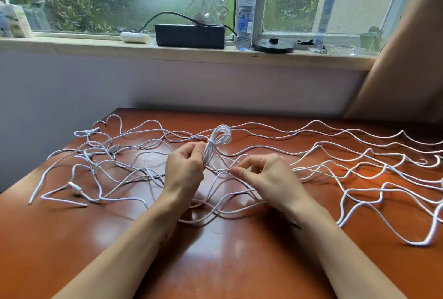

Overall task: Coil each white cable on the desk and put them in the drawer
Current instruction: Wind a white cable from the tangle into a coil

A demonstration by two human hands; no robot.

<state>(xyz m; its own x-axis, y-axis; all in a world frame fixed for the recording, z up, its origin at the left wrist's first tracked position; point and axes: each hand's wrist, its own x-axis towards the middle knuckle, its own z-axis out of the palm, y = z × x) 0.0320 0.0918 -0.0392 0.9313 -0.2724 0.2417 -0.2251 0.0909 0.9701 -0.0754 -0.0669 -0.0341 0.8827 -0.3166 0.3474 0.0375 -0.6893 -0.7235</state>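
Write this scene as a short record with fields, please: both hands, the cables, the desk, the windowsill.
Left hand: grips a coiled bundle of white cable
Right hand: pinches a loose strand beside the bundle
Loose cables: many, uncoiled, spread across the desk
Desk: glossy, reddish-brown
Windowsill: water bottle, black box
Drawer: not in view

The coiled cable in the left grip is plain white. So are the strand pinched in the right grip and the loose cables on either side of both grips. Beneath them the tabletop is glossy reddish-brown with pale reflections. Beyond the grips are a lilac-grey wall, a beige sill, a black box and a clear bottle with a blue cap and label.
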